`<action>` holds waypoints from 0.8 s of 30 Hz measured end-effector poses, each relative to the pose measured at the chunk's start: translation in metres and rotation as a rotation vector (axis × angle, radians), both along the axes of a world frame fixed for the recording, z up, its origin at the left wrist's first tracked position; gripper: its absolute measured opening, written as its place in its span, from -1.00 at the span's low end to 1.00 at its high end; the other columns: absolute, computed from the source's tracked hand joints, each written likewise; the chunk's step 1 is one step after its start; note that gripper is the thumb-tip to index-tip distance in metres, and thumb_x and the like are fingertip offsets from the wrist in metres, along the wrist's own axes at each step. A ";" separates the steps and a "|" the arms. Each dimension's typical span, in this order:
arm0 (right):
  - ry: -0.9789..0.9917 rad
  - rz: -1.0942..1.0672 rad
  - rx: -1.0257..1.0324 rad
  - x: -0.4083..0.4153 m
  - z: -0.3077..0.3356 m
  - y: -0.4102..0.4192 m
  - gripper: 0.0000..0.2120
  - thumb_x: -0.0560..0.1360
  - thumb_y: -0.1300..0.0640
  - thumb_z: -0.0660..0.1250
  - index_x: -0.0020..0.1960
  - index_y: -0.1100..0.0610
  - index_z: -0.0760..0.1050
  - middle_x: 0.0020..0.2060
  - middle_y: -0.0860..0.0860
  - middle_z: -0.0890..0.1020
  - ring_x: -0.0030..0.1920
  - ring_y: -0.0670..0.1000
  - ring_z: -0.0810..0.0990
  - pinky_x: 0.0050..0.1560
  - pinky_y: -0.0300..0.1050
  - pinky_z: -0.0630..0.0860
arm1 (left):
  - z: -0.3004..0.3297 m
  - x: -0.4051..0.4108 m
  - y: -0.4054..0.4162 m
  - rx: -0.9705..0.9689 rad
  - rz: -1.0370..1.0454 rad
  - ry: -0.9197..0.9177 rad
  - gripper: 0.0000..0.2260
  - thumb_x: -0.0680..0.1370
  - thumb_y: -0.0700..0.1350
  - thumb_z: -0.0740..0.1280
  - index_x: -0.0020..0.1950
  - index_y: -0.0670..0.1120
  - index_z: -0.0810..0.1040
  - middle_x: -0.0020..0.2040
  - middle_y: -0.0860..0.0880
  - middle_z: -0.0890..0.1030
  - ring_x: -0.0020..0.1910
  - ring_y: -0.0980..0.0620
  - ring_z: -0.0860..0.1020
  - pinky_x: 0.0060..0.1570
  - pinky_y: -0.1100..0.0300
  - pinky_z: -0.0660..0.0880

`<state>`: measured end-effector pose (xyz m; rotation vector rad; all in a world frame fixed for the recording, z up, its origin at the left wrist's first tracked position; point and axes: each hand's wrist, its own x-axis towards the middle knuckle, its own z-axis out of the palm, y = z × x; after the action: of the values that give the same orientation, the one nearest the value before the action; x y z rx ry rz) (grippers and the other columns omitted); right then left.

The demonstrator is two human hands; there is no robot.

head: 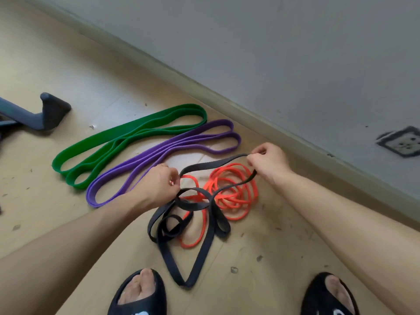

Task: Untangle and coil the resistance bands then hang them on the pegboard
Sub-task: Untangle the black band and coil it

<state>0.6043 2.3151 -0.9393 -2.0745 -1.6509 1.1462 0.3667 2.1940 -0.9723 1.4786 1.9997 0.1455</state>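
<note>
Two feet in black slippers [138,294] stand on the floor [68,71], and between them the lowest loop of the black band [205,248] comes to a point, nearer the left foot. From there the band climbs away from the person into a knot of its own folds, crossing over the orange band [231,189], which lies heaped in thin loops toward the wall [295,53].

Both hands are up off the floor and closed on the black band. The left hand [159,185] pinches it where several folds gather, right above the tangle. The right hand [269,161] pinches a single strand farther out, toward the wall. Between them one length runs nearly taut, from left hand up to right, so the free span lies crosswise in front of the person.

The snarl sits under and just right of the left hand, so that hand is nearer the work; drawing the right hand outward along that span looks like the way to pull the black clear of the orange.

Off to the left, the green band [127,142] and purple band [163,155] lie folded flat, side by side, parallel to the skirting. No pegboard is in view.
</note>
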 end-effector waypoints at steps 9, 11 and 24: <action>0.450 0.403 -0.292 0.032 0.199 -0.076 -0.62 0.44 0.48 0.35 0.17 0.16 0.53 0.04 0.08 0.60 0.05 -0.02 0.60 -0.05 -0.23 0.58 | 0.188 0.045 -0.031 -0.012 -0.110 -0.225 -0.49 0.50 0.05 0.52 0.39 0.03 0.44 0.24 0.04 0.58 0.15 0.02 0.63 0.25 0.02 0.56; 0.453 0.479 -0.259 0.041 0.235 -0.095 -0.60 0.43 0.46 0.37 0.18 0.14 0.53 0.14 0.14 0.61 0.15 0.07 0.63 0.13 -0.10 0.60 | 0.233 0.064 -0.034 0.047 -0.224 -0.240 -0.26 0.45 0.10 0.55 0.54 0.14 0.26 0.34 0.07 0.48 0.28 0.06 0.54 0.29 0.12 0.47; 0.622 0.338 0.074 0.128 0.323 -0.170 -0.61 0.39 0.42 0.39 0.16 0.14 0.57 0.01 0.14 0.69 0.09 0.08 0.67 0.09 -0.03 0.56 | 0.309 0.163 -0.067 0.330 -0.369 -0.602 -0.83 0.61 -0.13 0.42 0.17 -0.15 0.61 -0.07 -0.07 0.72 0.02 -0.07 0.71 0.22 -0.05 0.61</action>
<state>0.7324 2.1449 -0.6164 -1.2227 -1.7010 1.5949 0.5298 2.1267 -0.6635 1.7208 1.2425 0.6985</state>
